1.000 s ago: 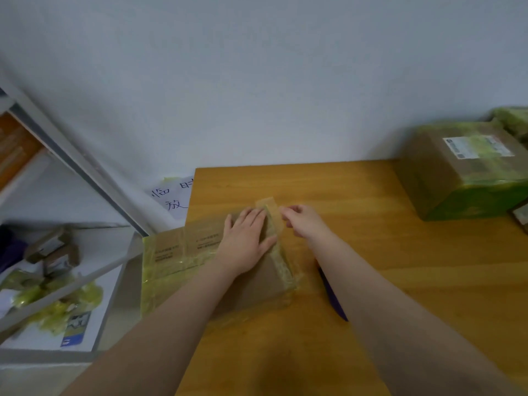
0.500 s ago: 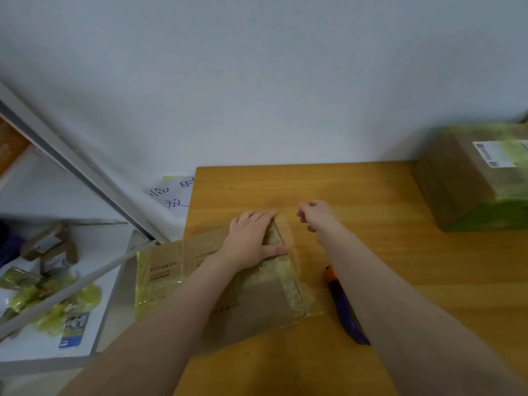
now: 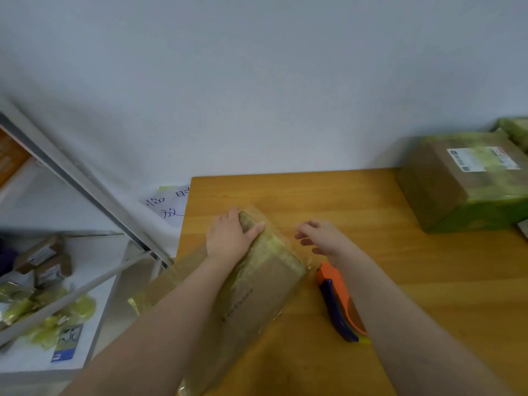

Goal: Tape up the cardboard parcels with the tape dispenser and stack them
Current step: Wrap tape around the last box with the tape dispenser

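1. A wooden table [image 3: 371,201] is seen from above, set against a pale wall.
2. A flat cardboard parcel [image 3: 268,284], wrapped in shiny yellowish tape, lies at the table's left side. It is turned at an angle, and its near left part juts past the table edge.
3. The left hand [image 3: 230,238] is laid on the parcel's far end. Its fingers [image 3: 233,215] are bent over the far edge, and the thumb is stretched out along the taped top, so the parcel is held.
4. The right hand [image 3: 324,238] is held just to the right of the parcel, above the table. Its fingers are loosely spread and slightly curled, and nothing is gripped. The fingertips are near the parcel's right edge; whether it is touched cannot be told.
5. An orange and blue tape dispenser [image 3: 337,298] lies on the table just beside the parcel's right side, partly hidden under the right forearm.
6. A second taped parcel [image 3: 457,190], bearing a white label, stands at the far right of the table, well apart from both hands.
7. A metal shelf [image 3: 85,284] with small packets is seen at the left, and a handwritten paper note [image 3: 168,207] lies by the wall.
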